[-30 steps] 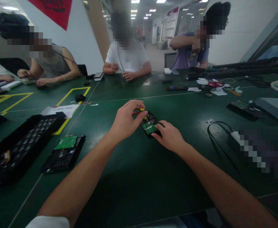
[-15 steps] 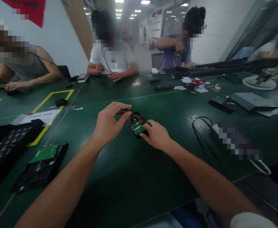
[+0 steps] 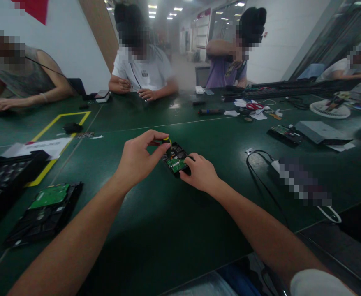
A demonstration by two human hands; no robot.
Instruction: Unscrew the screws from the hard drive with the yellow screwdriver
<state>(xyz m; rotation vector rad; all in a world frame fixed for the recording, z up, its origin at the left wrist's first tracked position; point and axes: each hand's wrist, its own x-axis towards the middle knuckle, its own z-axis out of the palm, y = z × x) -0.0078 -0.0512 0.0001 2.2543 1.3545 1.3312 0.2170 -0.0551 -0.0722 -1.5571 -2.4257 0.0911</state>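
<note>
Between the thumb and fingers of my left hand (image 3: pixel 142 158) is a small screwdriver (image 3: pixel 167 140) with a yellow-and-black handle. Its shaft points down at a black hard drive (image 3: pixel 177 165) with a green circuit board on top; the exact spot its tip meets is too small to make out. My right hand (image 3: pixel 200 172) grips the near right side of that drive, thumb and fingers around its edge, holding it on the table. To the left lies a second hard drive (image 3: pixel 46 211), in a black frame with its green board facing up.
A black compartment tray (image 3: pixel 10 176) stands at the left, beside a paper sheet (image 3: pixel 51 147) and yellow tape. Another drive (image 3: pixel 285 135) and a grey metal case (image 3: pixel 324 132) lie at the right, near a cabled device (image 3: pixel 304 179). Several people sit across the green table (image 3: pixel 174 230).
More of the screwdriver's handle shows between my left fingers, and that hand has shifted slightly. The right hand keeps its hold on the drive. The whole view has moved a little.
</note>
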